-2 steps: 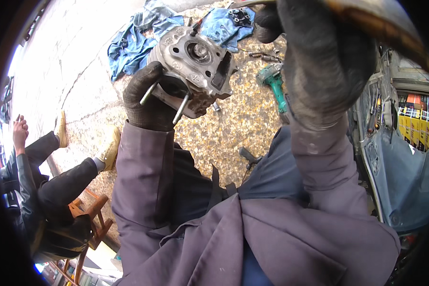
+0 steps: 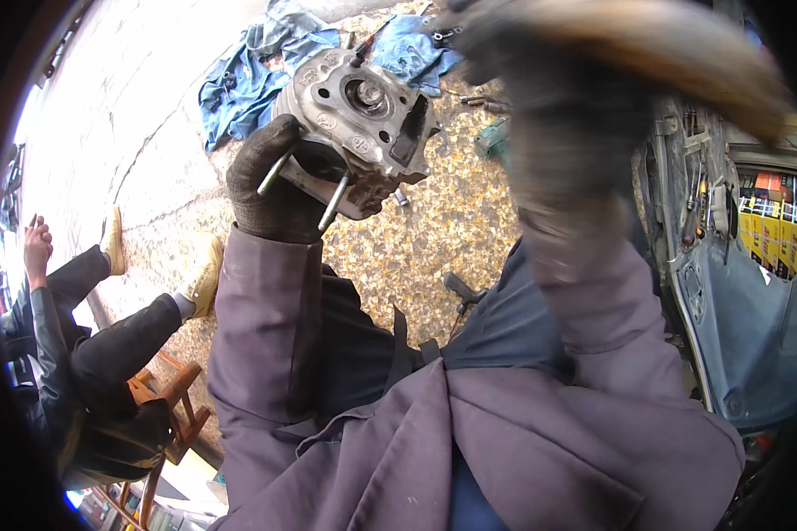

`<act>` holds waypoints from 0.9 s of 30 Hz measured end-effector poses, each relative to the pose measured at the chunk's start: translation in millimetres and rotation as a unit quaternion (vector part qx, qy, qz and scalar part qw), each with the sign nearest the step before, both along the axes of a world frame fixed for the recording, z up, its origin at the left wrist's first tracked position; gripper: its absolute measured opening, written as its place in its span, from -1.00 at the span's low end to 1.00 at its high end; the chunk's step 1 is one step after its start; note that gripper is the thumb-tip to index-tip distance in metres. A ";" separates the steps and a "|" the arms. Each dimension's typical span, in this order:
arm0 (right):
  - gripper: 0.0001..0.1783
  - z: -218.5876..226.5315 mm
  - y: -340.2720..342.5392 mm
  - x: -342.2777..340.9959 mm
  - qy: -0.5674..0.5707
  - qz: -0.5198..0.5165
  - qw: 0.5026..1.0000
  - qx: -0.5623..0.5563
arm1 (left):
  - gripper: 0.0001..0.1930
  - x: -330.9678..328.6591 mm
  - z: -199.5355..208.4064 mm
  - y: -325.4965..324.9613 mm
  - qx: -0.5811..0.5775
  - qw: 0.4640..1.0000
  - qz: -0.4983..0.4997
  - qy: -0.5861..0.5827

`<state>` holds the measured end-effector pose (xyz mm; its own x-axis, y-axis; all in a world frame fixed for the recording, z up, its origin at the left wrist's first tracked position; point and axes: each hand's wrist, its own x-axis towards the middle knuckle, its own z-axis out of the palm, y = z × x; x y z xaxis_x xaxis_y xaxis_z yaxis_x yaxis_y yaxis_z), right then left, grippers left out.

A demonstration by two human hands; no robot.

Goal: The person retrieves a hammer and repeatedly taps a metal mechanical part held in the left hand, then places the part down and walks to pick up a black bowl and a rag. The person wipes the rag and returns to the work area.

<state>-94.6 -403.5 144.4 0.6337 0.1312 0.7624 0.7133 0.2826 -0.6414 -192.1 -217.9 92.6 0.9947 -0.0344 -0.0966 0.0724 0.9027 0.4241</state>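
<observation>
A grey metal engine cylinder head is held up, tilted, in front of me. My gloved left hand is closed around its near left side, thumb on top, beside two protruding studs. Across from it, at the upper right, my gloved right hand is smeared by motion. It grips a long, curved tool with a brown, wood-like handle. The kind of tool is hidden by blur and the picture's edge. The tool is apart from the cylinder head as far as I can see.
Blue rags with small black parts lie on the speckled floor ahead. A green power tool is mostly behind my right arm. A black-handled tool lies between my legs. A seated person is at left; blue-grey panels stand at right.
My right hand and the brown-handled tool have swung left, now blurred and covering more of the green power tool. My left hand and the cylinder head have barely moved.
</observation>
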 end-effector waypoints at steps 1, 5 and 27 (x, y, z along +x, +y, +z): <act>-0.93 -0.2 -2.6 1.0 -0.033 -0.009 0.996 -0.078 | -0.52 0.1 -1.7 0.7 -0.003 1.000 -0.001 -0.002; -0.82 10.5 6.5 5.5 0.005 0.025 0.995 -0.095 | -0.52 2.4 -8.2 6.9 0.061 0.998 -0.017 0.003; -0.84 7.1 2.5 0.6 0.034 0.022 0.994 -0.104 | -0.43 2.6 -8.1 4.5 -0.036 0.998 -0.035 -0.029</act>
